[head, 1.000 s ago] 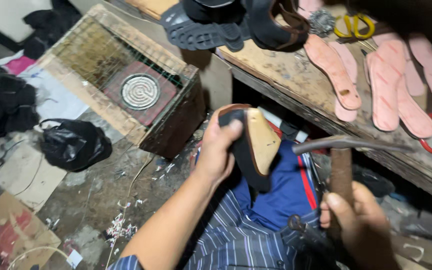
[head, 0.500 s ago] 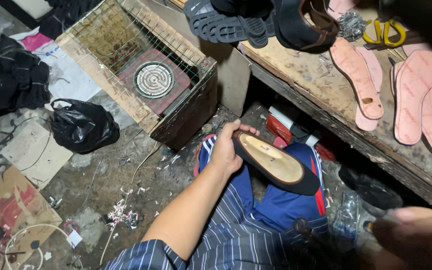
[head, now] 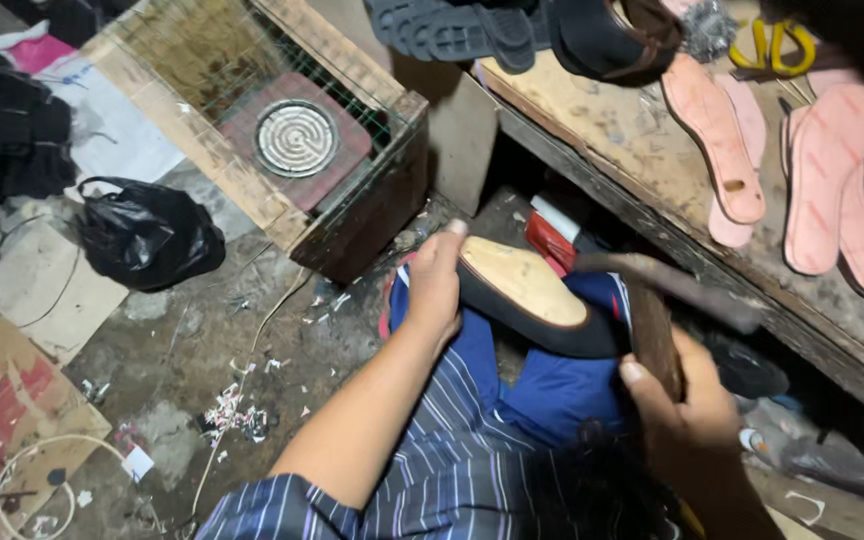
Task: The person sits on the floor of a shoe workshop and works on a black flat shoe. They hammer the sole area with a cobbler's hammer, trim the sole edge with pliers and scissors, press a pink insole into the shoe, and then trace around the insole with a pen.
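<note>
Shoe sole-up in left hand, hammer in right hand

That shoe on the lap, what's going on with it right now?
A person sitting at floor level steadies a black shoe, its tan sole turned up, on their blue-clad lap with the left hand. The right hand grips the wooden handle of a hammer, whose blurred head sits just above the shoe's heel end. Beside them a rough wooden bench carries pink insoles and dark soles, and a wooden crate holds a round coil heater.
</note>
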